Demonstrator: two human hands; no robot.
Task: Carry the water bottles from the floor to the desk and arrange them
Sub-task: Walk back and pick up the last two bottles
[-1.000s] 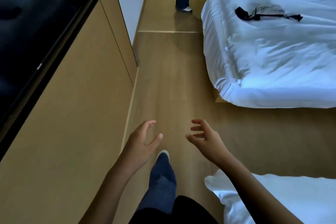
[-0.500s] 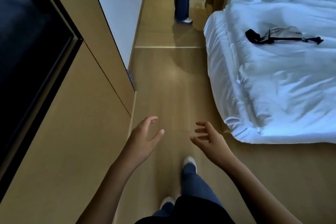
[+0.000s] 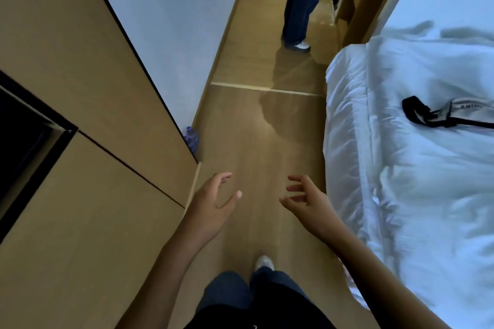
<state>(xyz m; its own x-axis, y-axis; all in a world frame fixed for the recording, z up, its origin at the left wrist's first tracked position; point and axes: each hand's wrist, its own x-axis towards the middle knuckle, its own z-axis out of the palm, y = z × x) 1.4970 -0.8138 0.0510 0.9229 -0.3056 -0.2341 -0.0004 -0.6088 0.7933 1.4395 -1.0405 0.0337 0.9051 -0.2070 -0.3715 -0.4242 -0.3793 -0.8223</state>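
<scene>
A strip of wooden floor runs straight ahead between two edges: on the left the tan wood panelling, which ends at a dark-trimmed corner, and on the right the hanging side of a bed covered in rumpled white bedding. Past the panel's corner the left boundary steps back to a pale wall, so the lane widens there. A pale seam crosses the floor farther on, and beyond it another person's legs in dark trousers stand in the passage, beside a wooden shelf unit.

The water bottles sit on the floor in the nook where the panel corner meets the pale wall — only a small bluish cluster with one cap shows, the rest hidden behind the panel edge. The visible one appears to stand upright, cap up; how many there are cannot be told.

The left hand and the right hand are held out over the floor, apart from each other, palms turned inward. Both hold nothing — the fingers are loosely curled and spread. Below them the wearer's dark trousers and one pale shoe show on the floor. A black-strapped clear pouch lies on the bed.
</scene>
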